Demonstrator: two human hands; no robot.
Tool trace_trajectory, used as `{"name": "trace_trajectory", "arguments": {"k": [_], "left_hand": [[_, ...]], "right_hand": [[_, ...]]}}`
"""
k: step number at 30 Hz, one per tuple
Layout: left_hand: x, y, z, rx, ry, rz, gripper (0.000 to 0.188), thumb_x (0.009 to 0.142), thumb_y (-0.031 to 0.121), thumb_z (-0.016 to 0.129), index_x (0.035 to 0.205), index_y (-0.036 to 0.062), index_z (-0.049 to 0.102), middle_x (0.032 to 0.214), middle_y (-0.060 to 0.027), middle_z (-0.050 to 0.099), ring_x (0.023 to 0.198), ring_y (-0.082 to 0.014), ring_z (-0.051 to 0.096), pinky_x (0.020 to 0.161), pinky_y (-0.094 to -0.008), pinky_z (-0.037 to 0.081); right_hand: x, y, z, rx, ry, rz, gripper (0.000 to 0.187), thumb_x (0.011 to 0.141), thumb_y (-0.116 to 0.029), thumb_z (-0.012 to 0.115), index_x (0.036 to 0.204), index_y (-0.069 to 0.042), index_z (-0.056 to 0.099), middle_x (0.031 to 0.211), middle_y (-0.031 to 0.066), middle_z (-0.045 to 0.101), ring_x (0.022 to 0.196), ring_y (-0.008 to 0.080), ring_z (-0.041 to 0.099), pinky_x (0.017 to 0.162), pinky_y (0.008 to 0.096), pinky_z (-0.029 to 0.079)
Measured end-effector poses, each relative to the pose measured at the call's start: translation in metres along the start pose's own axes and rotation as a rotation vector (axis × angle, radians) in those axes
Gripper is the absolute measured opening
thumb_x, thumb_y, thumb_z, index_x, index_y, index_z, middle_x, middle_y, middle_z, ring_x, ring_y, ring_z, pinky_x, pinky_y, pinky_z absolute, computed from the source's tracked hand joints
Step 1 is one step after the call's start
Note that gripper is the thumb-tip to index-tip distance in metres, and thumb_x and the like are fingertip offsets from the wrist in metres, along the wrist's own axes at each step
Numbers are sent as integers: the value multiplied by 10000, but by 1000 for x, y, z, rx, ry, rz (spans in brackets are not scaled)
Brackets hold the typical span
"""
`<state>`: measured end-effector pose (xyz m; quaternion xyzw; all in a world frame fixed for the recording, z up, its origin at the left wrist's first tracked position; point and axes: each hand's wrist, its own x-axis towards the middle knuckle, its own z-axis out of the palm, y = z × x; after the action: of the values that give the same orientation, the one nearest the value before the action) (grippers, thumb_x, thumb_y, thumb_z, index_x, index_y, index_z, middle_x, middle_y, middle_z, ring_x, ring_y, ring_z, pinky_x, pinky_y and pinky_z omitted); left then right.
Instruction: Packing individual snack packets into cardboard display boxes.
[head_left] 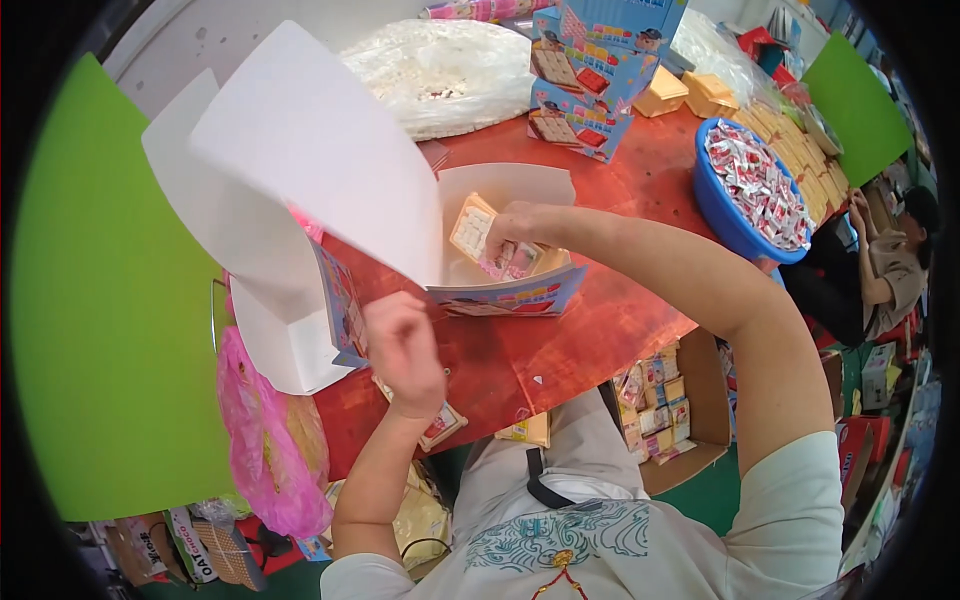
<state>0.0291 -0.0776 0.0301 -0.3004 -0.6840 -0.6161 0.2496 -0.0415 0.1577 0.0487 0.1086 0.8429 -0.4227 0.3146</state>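
An open printed carton [505, 300] with white inner walls stands in front of me on the red table. My right hand [515, 228] reaches into it, its fingers closed at the edge of a tilted small yellow tray pack [472, 226] with pale pieces. Pink-and-white packs [518, 262] lie below that hand on the carton's floor. My left hand [402, 352] hovers at the carton's near left corner, slightly blurred, its fingers curled with nothing visible in them. The carton's tall white lid [320, 140] rises beside it. Another open carton [290, 345] stands to the left.
Blue printed cartons [590, 80] are stacked at the back. A blue basin [722, 205] full of small sachets sits right, beside rows of yellow trays [790, 145]. A pink bag [265, 430] hangs at left. Below the table edge is a brown box [700, 400]; a person [890, 260] sits far right.
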Motion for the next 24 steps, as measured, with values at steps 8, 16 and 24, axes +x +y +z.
{"name": "trace_trajectory", "arguments": {"k": [8, 16, 24], "left_hand": [[6, -62, 32, -707, 127, -951, 383, 978, 264, 428, 1263, 18, 495, 1196, -60, 553, 1125, -149, 469, 990, -324, 332], [-15, -41, 35, -756, -122, -1086, 490, 985, 338, 429, 1349, 10, 440, 1422, -71, 420, 1344, -183, 321, 1116, -342, 209], [-37, -20, 58, -720, -99, -1055, 443, 1003, 303, 371, 1332, 12, 431, 1360, -74, 473, 1278, -187, 396, 1083, -360, 271]], "right_hand": [[5, 22, 19, 223, 24, -74, 278, 670, -215, 720, 835, 9, 719, 857, 133, 688, 745, 207, 665, 651, 315, 508], [-19, 38, 36, 907, -39, 26, 309, 826, -138, 616, 1112, -21, 600, 983, 103, 665, 828, 184, 676, 746, 328, 558], [-30, 37, 16, 713, -171, 165, 237, 805, -154, 637, 1020, -54, 635, 891, 48, 672, 778, 162, 665, 725, 328, 547]]}}
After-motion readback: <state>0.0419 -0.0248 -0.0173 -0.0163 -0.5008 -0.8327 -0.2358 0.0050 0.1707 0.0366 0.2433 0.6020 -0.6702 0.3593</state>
